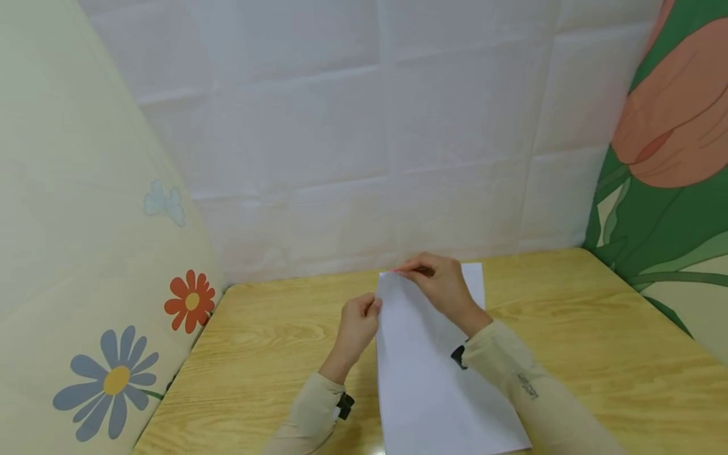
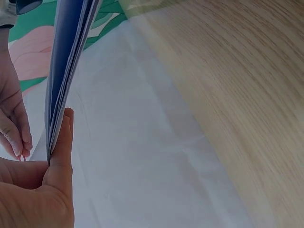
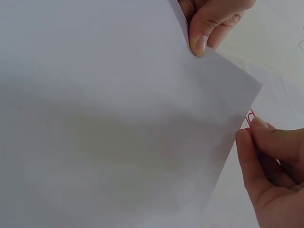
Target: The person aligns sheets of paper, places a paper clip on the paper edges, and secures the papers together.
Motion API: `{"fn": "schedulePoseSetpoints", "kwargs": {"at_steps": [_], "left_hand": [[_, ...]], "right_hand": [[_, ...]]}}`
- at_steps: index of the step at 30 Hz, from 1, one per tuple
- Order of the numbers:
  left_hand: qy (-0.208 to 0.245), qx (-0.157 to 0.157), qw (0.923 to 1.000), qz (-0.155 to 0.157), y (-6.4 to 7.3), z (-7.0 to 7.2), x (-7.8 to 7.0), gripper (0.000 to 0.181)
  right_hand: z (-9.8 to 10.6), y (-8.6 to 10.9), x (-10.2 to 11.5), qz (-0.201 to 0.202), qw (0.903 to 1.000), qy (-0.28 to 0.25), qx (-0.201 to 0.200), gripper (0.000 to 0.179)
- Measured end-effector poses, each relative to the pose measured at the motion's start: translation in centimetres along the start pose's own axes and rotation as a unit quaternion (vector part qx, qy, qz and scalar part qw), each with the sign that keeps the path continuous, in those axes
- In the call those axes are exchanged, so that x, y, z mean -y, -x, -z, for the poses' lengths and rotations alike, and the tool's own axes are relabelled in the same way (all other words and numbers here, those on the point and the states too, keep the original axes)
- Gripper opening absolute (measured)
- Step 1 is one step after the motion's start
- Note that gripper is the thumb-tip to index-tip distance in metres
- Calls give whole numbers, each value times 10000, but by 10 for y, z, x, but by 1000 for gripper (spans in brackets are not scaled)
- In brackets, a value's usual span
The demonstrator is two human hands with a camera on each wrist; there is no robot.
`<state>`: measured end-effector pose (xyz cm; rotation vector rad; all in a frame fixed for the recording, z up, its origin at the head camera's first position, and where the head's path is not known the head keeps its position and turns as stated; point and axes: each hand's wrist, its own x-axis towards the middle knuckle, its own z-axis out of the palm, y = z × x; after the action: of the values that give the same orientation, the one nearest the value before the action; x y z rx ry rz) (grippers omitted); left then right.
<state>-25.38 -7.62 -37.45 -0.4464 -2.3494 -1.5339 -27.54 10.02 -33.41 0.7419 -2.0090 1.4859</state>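
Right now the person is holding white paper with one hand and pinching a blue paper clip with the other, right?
Not quite: the paper clip is red or pink, not blue, as the right wrist view shows. The left hand does hold the white paper at its edge, and the right hand pinches the clip at the corner.

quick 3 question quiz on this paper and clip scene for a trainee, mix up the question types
1. True or false: the left hand pinches the edge of the paper stack.
2. What colour is the paper clip pinched in the right hand?
3. The paper stack lies over: A) the wooden table B) a metal tray C) a carpet.

Key: 1 true; 2 pink-red; 3 A.
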Motion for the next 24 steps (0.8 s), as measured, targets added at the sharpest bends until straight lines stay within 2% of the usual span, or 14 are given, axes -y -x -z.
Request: {"fn": "schedulePoseSetpoints", "kwargs": {"at_steps": [8, 24], "left_hand": [[-20, -24, 10000, -64, 0, -1, 1, 18], [-143, 87, 9998, -48, 1, -6, 0, 17]], "right_hand": [[2, -1, 1, 6, 9997, 134, 210, 7], [3, -7, 4, 605, 9942, 655, 604, 9]]}}
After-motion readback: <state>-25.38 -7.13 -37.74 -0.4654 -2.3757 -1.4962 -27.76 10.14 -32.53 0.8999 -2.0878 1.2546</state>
